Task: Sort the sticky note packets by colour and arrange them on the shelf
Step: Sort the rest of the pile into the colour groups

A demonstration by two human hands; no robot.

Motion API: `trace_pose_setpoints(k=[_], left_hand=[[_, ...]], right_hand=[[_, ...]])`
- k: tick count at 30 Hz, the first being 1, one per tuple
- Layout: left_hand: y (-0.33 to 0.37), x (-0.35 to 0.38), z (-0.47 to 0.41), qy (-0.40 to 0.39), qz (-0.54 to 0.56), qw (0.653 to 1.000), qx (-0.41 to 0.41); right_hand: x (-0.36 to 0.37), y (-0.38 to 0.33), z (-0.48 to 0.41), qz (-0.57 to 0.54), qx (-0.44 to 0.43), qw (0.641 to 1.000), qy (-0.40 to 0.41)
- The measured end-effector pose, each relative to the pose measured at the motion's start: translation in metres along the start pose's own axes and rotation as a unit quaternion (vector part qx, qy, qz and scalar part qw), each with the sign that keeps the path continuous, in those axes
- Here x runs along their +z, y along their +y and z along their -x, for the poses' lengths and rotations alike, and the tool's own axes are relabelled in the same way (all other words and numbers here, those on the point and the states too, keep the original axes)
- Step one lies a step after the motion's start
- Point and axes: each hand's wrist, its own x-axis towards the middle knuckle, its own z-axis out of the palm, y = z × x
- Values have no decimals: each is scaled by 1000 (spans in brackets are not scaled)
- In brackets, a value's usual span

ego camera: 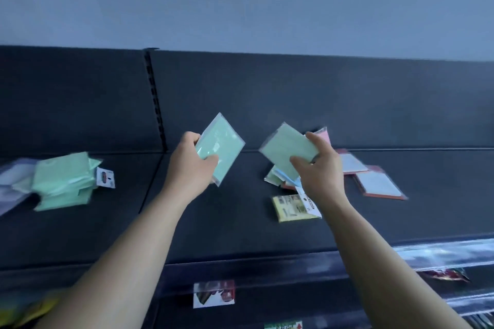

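Note:
My left hand (190, 165) grips a green sticky note packet (223, 145), lifted above the dark shelf (213, 222). My right hand (320, 168) grips another green packet (287, 151), with a pink packet (324, 136) showing behind it. On the left of the shelf sits a pile of green packets (64, 181). A yellow packet (292, 208) lies flat just below my right hand. Two red-edged packets (378, 185) lie to its right. More mixed packets (276, 179) lie partly hidden under my right hand.
A black back panel with a slotted upright (156, 99) rises behind the shelf. Pale packets (12, 181) lie at the far left edge. Below the shelf front are price labels (213, 293) and a clear label strip (443, 251).

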Motion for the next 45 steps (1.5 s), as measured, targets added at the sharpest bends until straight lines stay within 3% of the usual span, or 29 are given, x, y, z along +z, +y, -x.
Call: trace_pose_setpoints(k=[7, 13, 25, 31, 35, 45], left_hand=[[-39, -90, 6, 99, 7, 994, -47], [-79, -180, -14, 165, -39, 983, -72], [-139, -254, -67, 92, -199, 974, -51], [-153, -272, -61, 75, -209, 975, -21], [-155, -282, -57, 79, -203, 976, -7], [-117, -238, -41, 85, -209, 968, 110]], right_hand=[[88, -44, 22, -8, -50, 995, -88], [156, -85, 48, -52, -39, 988, -142], [287, -129, 86, -32, -2, 981, -189], [333, -134, 96, 106, -34, 972, -208], [345, -139, 100, 206, -71, 954, -207], [268, -121, 95, 215, -114, 956, -165]])
